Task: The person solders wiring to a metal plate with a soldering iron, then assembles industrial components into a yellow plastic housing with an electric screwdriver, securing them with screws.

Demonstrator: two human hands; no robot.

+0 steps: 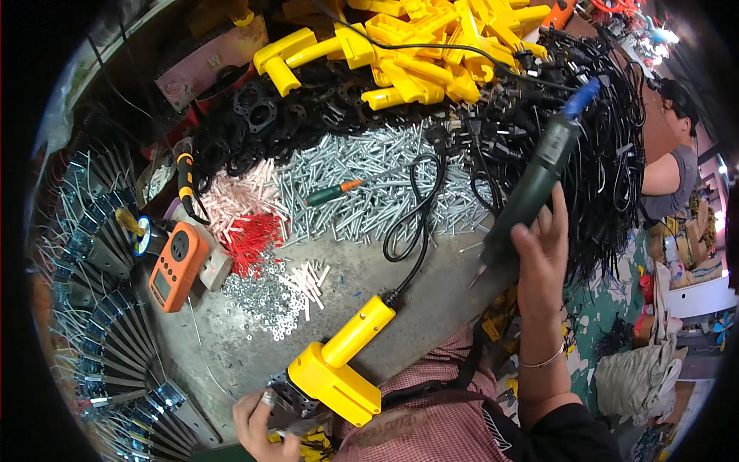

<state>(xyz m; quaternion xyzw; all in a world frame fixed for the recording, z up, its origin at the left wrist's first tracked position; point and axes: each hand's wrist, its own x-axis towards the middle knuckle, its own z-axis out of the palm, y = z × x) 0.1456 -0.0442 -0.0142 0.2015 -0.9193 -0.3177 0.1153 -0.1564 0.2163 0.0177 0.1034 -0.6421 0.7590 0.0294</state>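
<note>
A yellow plastic tool housing [332, 383] with a black power cord [419, 258] lies at the near table edge, against my apron. A black perforated plate [292, 393] sits at its left end. Beside that plate, my left hand [262, 427] has curled fingers; a small grey, blurred piece lies by them, and its kind is unclear. My right hand [545, 266] is raised at the right, thumb and fingers apart, along the lower side of a dark green electric screwdriver [531, 181]. The screwdriver tilts, its bit pointing down left and its blue end up.
Silver screws [369, 185] are heaped mid-table, with pink sleeves [242, 189], red pieces [252, 242] and nuts [262, 296] beside them. Yellow housings [439, 46] and black cords [608, 169] pile up behind. An orange meter [178, 266] stands left. A co-worker [673, 162] is at far right.
</note>
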